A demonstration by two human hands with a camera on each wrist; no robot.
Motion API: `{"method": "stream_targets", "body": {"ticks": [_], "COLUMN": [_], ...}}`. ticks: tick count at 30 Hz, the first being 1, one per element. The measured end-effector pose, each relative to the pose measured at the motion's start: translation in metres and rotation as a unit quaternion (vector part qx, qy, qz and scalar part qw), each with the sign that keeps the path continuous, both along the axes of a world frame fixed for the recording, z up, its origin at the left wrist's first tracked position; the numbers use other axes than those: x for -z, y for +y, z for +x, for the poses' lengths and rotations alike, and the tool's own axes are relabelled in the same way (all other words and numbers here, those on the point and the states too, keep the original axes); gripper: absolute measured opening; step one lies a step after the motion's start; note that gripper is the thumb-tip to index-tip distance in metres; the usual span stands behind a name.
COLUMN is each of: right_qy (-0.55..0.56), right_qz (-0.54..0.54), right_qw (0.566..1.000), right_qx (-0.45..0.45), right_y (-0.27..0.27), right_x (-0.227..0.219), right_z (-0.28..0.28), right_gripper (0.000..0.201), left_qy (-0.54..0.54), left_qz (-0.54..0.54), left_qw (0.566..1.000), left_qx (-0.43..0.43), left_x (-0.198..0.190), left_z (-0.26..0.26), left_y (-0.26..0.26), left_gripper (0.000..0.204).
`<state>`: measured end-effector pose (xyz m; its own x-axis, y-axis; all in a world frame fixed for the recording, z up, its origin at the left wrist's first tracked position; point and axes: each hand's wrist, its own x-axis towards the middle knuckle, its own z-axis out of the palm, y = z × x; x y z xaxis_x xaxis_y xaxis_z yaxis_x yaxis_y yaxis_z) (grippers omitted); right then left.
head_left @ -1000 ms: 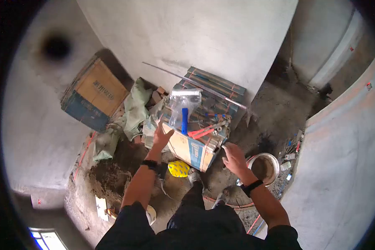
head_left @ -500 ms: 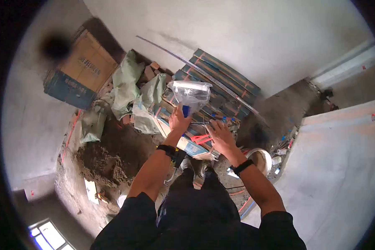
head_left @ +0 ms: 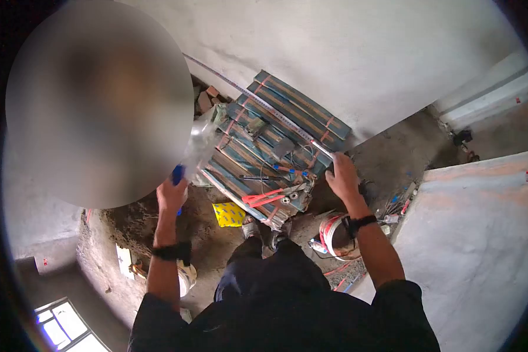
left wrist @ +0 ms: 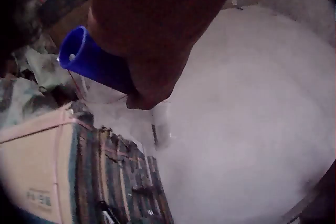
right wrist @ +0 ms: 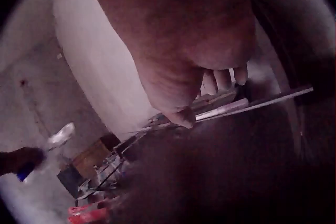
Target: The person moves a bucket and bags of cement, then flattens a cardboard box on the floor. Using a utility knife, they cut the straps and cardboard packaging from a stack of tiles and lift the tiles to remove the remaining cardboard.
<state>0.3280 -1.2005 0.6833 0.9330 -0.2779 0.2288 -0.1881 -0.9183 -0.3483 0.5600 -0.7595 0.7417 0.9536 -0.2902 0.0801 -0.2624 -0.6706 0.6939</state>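
Note:
My left hand (head_left: 171, 195) grips the blue handle (head_left: 178, 174) of a tool wrapped in clear plastic (head_left: 200, 139), held out left of the stacked boxes. A blurred disc hides part of it in the head view. In the left wrist view the hollow end of the blue handle (left wrist: 97, 61) sticks out of the fist. At the stack's right side, my right hand (head_left: 343, 177) holds a long metal straightedge (head_left: 270, 110) near its end. Thumb and fingers lie on either side of the straightedge (right wrist: 231, 107) in the right wrist view.
Strapped flat boxes (head_left: 299, 105) form the stack, with a red-handled tool (head_left: 263, 198) and cables on top. A yellow packet (head_left: 229, 215) lies before it. A bucket (head_left: 328, 234) stands at right, near the wall. Bricks (head_left: 205, 101) lie behind.
My left hand has lifted the plastic-wrapped, blue-handled tool off the stack and carried it left. The right hand has moved from over the stack rightward to the straightedge's end.

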Motion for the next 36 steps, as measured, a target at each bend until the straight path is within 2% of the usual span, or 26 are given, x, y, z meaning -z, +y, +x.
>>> {"method": "stream_targets", "body": {"ticks": [3,4,6,8,10,11,12,13,14,15,16,17,18,19,21,23,25,26,27,29,31,33,35,36], "right_qy": [0.036,0.065,0.094,0.186,0.178,0.168,0.187,0.122,0.100,0.063,0.092,0.090,0.128,0.117,0.112,0.110,0.090,0.045,0.118,0.023,0.077,0.095,0.071,0.047], "right_qz": [-0.012,-0.014,-0.014,0.031,0.033,0.030,0.033,0.075,0.091,0.101,0.190,0.175,0.091,0.116,0.137,0.139,0.185,0.122,0.171,0.174,0.193,0.189,0.197,0.204], "right_qw": [0.999,0.997,0.995,0.982,0.983,0.984,0.979,0.986,0.988,0.991,0.976,0.980,0.987,0.985,0.982,0.981,0.972,0.984,0.970,0.978,0.970,0.971,0.974,0.976], "right_qx": [0.039,0.026,0.008,0.026,0.038,0.052,0.072,0.087,0.067,0.053,0.052,0.042,0.035,0.043,0.063,0.079,0.116,0.119,0.125,0.115,0.125,0.114,0.089,0.062], "right_y": [-0.031,-0.033,-0.035,-0.031,-0.035,-0.042,-0.045,-0.048,-0.038,-0.043,-0.034,-0.030,-0.047,-0.040,-0.036,-0.035,-0.038,-0.037,-0.025,-0.019,-0.014,-0.004,0.013,0.017], "right_x": [0.012,0.010,0.006,0.006,0.016,0.017,0.016,0.024,-0.006,0.011,-0.014,-0.026,0.000,-0.006,-0.016,-0.003,0.019,0.030,-0.004,0.005,0.004,0.000,-0.006,-0.006], "right_z": [0.021,0.033,0.052,0.067,0.072,0.079,0.081,0.075,0.069,0.068,0.071,0.064,0.057,0.045,0.027,-0.004,-0.036,-0.054,-0.058,-0.071,-0.067,-0.047,-0.027,-0.016], "right_gripper": [0.055,0.051,0.048,0.036,0.038,0.039,0.034,0.034,0.037,0.039,0.035,0.029,0.027,0.027,0.029,0.038,0.043,0.043,0.041,0.037,0.034,0.034,0.034,0.034], "left_qy": [0.028,0.028,0.026,0.039,0.044,0.085,0.062,0.049,-0.003,0.080,0.022,0.035,0.067,0.076,0.097,0.090,0.135,0.078,0.206,0.042,-0.071,-0.065,-0.145,-0.145], "left_qz": [0.005,0.008,0.026,0.054,0.074,0.012,-0.007,0.104,0.154,0.112,0.159,0.069,0.022,0.064,0.044,-0.004,0.109,0.161,0.117,0.114,0.134,0.096,0.125,0.125], "left_qw": [0.998,0.998,0.993,0.990,0.989,0.990,0.992,0.989,0.984,0.988,0.982,0.993,0.994,0.992,0.991,0.996,0.985,0.984,0.971,0.993,0.988,0.991,0.948,0.948], "left_qx": [-0.052,-0.054,-0.111,-0.123,-0.121,-0.114,-0.108,-0.097,-0.094,-0.077,-0.099,-0.085,-0.086,-0.078,-0.076,-0.019,-0.021,0.018,-0.043,0.004,0.037,0.074,0.255,0.255], "left_x": [-0.001,0.011,0.036,0.024,0.026,0.013,0.006,0.023,0.028,0.022,0.044,0.053,0.052,0.074,0.067,0.087,0.093,0.147,0.084,0.081,0.048,0.053,0.051,0.050], "left_z": [-0.044,-0.059,-0.087,-0.112,-0.117,-0.115,-0.110,-0.095,-0.086,-0.070,-0.059,-0.048,-0.036,-0.022,-0.019,-0.014,-0.016,-0.005,-0.024,-0.029,-0.046,-0.062,-0.088,-0.097], "left_y": [0.048,0.068,0.101,0.100,0.104,0.088,0.073,0.078,0.062,0.049,0.039,0.025,0.004,-0.012,-0.047,-0.059,-0.067,-0.054,-0.067,-0.061,-0.084,-0.099,-0.122,-0.136], "left_gripper": [0.062,0.062,0.063,0.063,0.063,0.062,0.061,0.060,0.060,0.062,0.064,0.065,0.065,0.065,0.068,0.076,0.084,0.091,0.088,0.084,0.080,0.081,0.086,0.086]}}
